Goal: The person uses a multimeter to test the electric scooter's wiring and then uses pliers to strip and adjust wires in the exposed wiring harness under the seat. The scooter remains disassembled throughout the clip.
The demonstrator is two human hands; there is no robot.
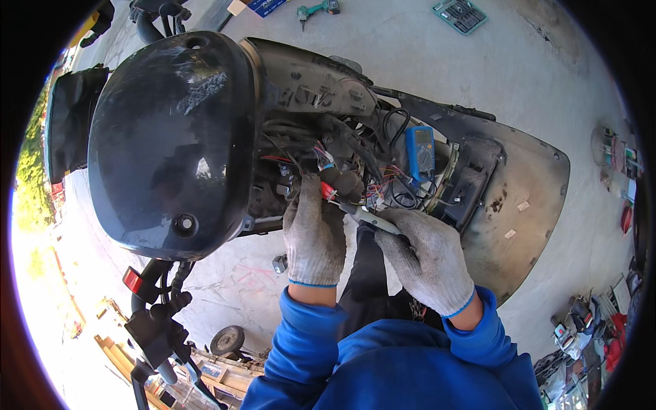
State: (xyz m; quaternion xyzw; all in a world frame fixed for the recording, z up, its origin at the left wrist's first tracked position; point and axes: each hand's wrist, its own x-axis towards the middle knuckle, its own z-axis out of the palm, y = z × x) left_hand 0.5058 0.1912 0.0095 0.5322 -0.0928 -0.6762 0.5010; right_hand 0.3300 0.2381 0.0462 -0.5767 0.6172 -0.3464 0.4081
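In gloves, my left hand (314, 242) is closed at the exposed wiring (383, 188) of a dark scooter body, beside a small red piece (327, 191); what its fingertips hold is unclear. My right hand (427, 260) grips a pale grey-handled tool (371, 220), angled toward my left fingertips. A blue multimeter (421, 152) lies on the scooter behind the wires. A large glossy black rounded panel (164, 137) is to the left of the open compartment, with cables and small connectors bunched in the middle.
Handlebar controls (150, 335) stick out at lower left. On the concrete floor (512, 82) are a green drill (316, 11), a tool case (459, 14) and a loose wheel (227, 339). Assorted items are piled at lower right (591, 324). A long scuffed panel (526, 225) extends right.
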